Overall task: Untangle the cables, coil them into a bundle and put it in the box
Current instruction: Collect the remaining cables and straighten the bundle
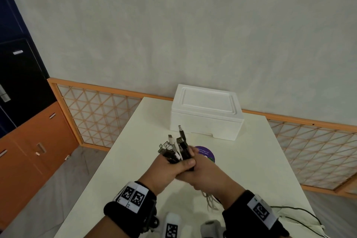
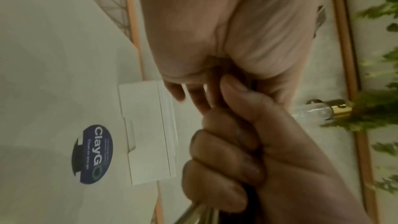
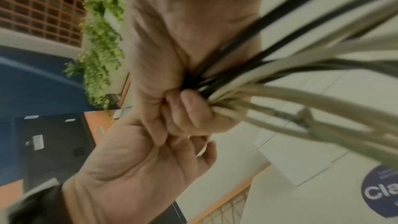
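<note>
Head view: cables (image 1: 176, 150) gathered upright into one fist-thick bunch, black and white strands together, plug ends fanned out above the knuckles. Left hand (image 1: 167, 170) clenched round the bunch; right hand (image 1: 206, 172) wrapped over it from the other side, also clenched on the cables. Loose tails (image 1: 212, 202) trailing from beneath the right hand onto the table (image 1: 116, 170) and off toward its near right corner. Beyond the hands, a round purple sticker (image 1: 207, 153), then the white foam box (image 1: 205, 113), lid on and closed.

Judged from this: ends collected and aligned, so untangling looks largely done. Coiling not yet finished, tails hanging free. Left to do: winding the slack, opening the box, placing the bundle inside.
</note>
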The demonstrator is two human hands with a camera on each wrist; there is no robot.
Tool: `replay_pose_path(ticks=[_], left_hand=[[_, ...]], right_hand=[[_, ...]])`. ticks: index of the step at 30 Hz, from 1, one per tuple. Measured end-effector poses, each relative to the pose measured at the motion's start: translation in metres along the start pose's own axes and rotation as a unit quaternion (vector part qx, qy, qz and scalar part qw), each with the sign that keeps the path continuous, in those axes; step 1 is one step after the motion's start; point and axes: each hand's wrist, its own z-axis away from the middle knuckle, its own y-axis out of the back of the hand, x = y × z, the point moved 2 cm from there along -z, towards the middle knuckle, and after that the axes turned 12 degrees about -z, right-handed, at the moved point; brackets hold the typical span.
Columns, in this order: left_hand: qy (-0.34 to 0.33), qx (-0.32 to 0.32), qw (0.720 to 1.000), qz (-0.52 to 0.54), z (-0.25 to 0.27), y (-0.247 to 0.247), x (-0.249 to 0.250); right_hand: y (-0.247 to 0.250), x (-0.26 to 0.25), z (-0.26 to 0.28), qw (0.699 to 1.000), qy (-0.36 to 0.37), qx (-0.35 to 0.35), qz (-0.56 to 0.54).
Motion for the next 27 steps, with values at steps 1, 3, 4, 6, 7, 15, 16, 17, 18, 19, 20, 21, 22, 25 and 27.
replay_pose_path(ticks=[1, 3, 4, 6, 7, 15, 16, 17, 18, 19, 20, 21, 22, 25, 27], left_hand=[[0.011, -0.006, 0.998, 0.068, 0.000, 0.003, -0.001], [0.013, 0.011, 0.975, 0.222, -0.002, 0.013, 0.003], [0.010, 0.030, 0.962, 0.270, -0.003, 0.020, 0.007], [0.016, 0.063, 0.957, 0.283, -0.004, 0.027, 0.019], [0.029, 0.081, 0.966, 0.244, -0.004, 0.028, 0.023], [0.046, 0.101, 0.993, -0.034, 0.002, 0.015, 0.017], [0.041, 0.085, 0.995, -0.041, 0.003, 0.016, 0.015], [0.036, 0.073, 0.995, -0.055, 0.004, 0.018, 0.013], [0.031, 0.065, 0.995, -0.071, 0.005, 0.018, 0.014], [0.029, 0.063, 0.994, -0.084, 0.006, 0.018, 0.014], [0.034, 0.073, 0.993, -0.086, 0.006, 0.016, 0.016], [0.039, 0.092, 0.991, -0.084, 0.006, 0.014, 0.018], [0.043, 0.110, 0.989, -0.083, 0.005, 0.011, 0.020], [0.033, 0.107, 0.988, -0.104, 0.004, 0.006, 0.020], [0.026, 0.068, 0.990, -0.122, 0.004, 0.006, 0.019]], right_hand=[[-0.002, 0.000, -0.001, 0.999, 0.011, 0.015, 0.035], [-0.005, 0.004, -0.002, 0.996, -0.021, 0.027, 0.086], [-0.004, 0.006, -0.002, 0.993, -0.057, 0.028, 0.103], [-0.004, 0.012, -0.003, 0.982, -0.112, 0.017, 0.152], [-0.005, 0.013, -0.004, 0.976, -0.116, 0.013, 0.184], [-0.012, -0.001, -0.019, 0.931, -0.102, 0.067, 0.344], [-0.011, -0.002, -0.020, 0.927, -0.100, 0.076, 0.354], [-0.010, -0.002, -0.021, 0.923, -0.098, 0.087, 0.361], [-0.010, -0.002, -0.022, 0.919, -0.094, 0.099, 0.369], [-0.011, -0.003, -0.022, 0.914, -0.091, 0.108, 0.381], [-0.012, -0.003, -0.023, 0.908, -0.086, 0.116, 0.394], [-0.014, -0.002, -0.023, 0.901, -0.076, 0.123, 0.408], [-0.017, 0.000, -0.024, 0.896, -0.057, 0.126, 0.422], [-0.020, 0.002, -0.027, 0.892, 0.002, 0.139, 0.431], [-0.017, 0.002, -0.028, 0.896, 0.016, 0.137, 0.422]])
